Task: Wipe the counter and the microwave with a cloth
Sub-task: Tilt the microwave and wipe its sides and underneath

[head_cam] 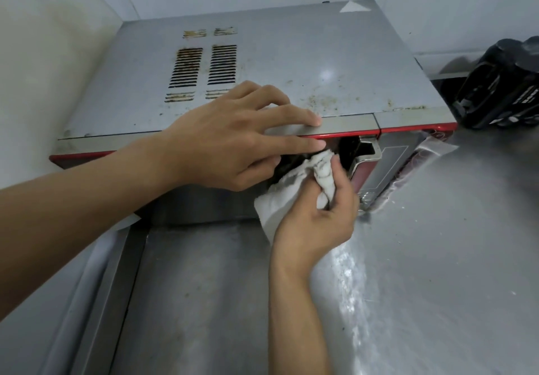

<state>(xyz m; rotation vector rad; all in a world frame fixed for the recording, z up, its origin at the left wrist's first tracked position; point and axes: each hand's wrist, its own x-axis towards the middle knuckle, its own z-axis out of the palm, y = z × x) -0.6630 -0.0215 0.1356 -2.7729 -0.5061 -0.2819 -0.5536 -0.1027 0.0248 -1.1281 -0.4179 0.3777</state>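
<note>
Right hand [318,214] pinches the cloth [294,188] against the microwave [262,62] door, probably its handle recess; left hand [233,138], flat and empty, steadies it.

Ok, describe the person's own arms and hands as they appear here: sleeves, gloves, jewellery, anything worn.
Both arms are bare from the frame edge to the fingertips: no sleeves show in this view. The left hand and right hand wear no gloves, and no rings, watch or bracelets show on the fingers or wrists. The fingernails look short and unpainted. No markings or bandages are visible.

Crumpled soiled cloth [294,191] against microwave [291,62] front
</note>
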